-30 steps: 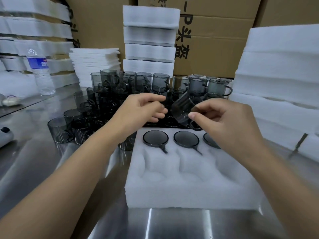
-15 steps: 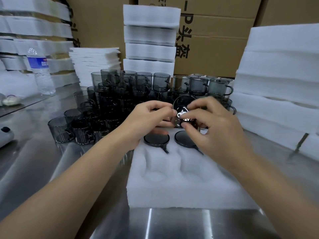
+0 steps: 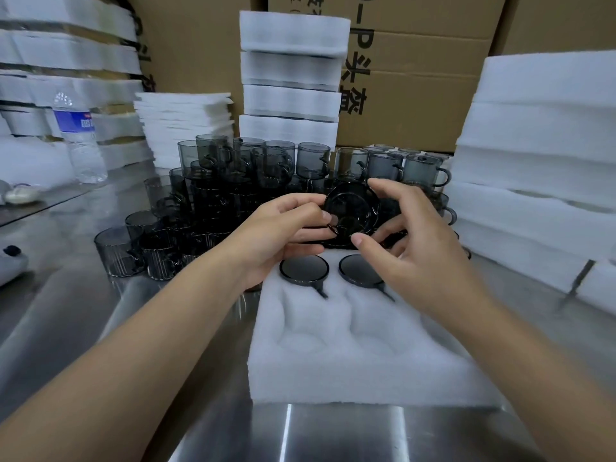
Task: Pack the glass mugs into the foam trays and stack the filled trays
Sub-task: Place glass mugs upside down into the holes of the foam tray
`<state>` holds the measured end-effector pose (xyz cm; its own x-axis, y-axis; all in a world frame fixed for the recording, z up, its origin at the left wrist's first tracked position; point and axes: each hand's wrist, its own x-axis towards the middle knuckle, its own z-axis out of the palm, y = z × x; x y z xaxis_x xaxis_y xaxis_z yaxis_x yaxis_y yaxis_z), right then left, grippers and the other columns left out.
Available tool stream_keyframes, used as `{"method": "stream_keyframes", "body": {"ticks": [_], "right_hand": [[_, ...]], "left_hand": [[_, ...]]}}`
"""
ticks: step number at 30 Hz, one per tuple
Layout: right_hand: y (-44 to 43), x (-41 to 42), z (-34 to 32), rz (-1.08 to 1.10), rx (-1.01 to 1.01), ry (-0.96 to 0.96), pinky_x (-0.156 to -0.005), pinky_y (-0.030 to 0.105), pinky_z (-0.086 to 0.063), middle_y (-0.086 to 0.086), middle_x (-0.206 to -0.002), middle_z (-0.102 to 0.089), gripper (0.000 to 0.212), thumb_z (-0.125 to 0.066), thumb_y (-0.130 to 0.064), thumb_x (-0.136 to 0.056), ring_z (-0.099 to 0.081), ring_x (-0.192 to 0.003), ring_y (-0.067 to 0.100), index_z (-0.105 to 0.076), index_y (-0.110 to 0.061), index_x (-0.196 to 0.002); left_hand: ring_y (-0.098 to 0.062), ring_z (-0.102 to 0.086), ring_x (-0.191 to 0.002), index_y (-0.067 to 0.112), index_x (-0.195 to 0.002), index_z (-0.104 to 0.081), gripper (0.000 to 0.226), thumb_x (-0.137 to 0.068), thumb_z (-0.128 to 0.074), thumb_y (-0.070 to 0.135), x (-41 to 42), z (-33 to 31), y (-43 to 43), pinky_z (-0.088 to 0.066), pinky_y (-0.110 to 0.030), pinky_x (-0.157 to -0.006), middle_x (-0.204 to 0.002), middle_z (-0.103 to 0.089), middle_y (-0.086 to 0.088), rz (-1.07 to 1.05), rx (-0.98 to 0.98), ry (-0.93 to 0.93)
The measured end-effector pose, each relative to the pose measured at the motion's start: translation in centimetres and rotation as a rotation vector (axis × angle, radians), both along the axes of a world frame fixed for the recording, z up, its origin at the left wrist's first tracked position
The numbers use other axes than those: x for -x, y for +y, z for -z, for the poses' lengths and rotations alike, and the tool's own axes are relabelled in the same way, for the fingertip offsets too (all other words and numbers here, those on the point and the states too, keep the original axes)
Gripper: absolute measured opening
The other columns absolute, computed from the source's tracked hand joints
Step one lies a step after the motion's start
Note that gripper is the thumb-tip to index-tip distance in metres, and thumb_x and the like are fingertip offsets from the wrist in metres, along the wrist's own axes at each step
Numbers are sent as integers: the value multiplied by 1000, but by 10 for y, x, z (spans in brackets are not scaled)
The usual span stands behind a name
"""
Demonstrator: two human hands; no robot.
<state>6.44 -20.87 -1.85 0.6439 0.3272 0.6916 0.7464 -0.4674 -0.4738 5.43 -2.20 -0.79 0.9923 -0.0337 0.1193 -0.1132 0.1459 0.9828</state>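
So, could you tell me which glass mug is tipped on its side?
The mug held between left hand and right hand; every other stands on base or rim.

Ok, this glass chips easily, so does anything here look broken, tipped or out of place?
Nothing stands out. The two dark glass mugs in the white foam tray sit level in their pockets, and the smoky glass mug between the left hand and right hand looks whole, tilted only by handling.

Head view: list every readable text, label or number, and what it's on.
"P头盔": printed in black, running down the centre cardboard box.
Left box: partial characters at its edge, cut off, unreadable.
Water bottle, blue label: print too blurred to read.
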Motion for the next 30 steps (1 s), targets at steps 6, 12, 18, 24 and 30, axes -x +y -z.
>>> {"method": "stream_keyframes", "body": {"ticks": [6,12,18,24,30], "right_hand": [[-1,0,0,-16,-19,27,-65,6,-42,-20,-120,-48,55,-67,-26,-84,-57,-86,-3,-44,-34,-133],[-2,1,-2,-65,-50,77,-67,8,-41,-24,-109,-48,54,-46,-26,-83,-52,-89,-1,-42,-37,-136],[-2,1,-5,-121,-94,71,-73,13,-43,-21,-104,-47,60,-49,-15,-77,-49,-96,2,-48,-41,-131],[-7,3,-13,-370,-119,210,-90,30,-50,-25,-141,-37,49,-65,-26,-75,-58,-113,6,-56,-55,-114],[-3,18,-19,-462,25,305,-88,29,-52,-23,-141,-43,46,-77,-46,-64,-65,-105,8,-57,-50,-105]], "left_hand": [[-16,-72,-91,17,-114,-61,39,-75,-66,16,-1,0,1,-52,-18,-56,-104,-73,-4,4,7,3],[-17,-72,-89,19,-106,-62,39,-67,-62,27,-2,0,2,-52,-19,-53,-100,-74,-6,25,-1,1],[-8,-66,-63,21,-79,-59,27,-63,-64,41,-2,-1,4,-48,-18,-47,-85,-73,-2,91,-69,6],[-10,-52,-44,16,-76,-61,26,-68,-64,41,0,-8,8,-42,-15,-43,-64,-63,0,132,-57,91],[-6,-54,-50,20,-61,-74,32,-64,-59,48,12,-14,8,-41,-16,-48,-63,-65,4,208,-250,57]]}}
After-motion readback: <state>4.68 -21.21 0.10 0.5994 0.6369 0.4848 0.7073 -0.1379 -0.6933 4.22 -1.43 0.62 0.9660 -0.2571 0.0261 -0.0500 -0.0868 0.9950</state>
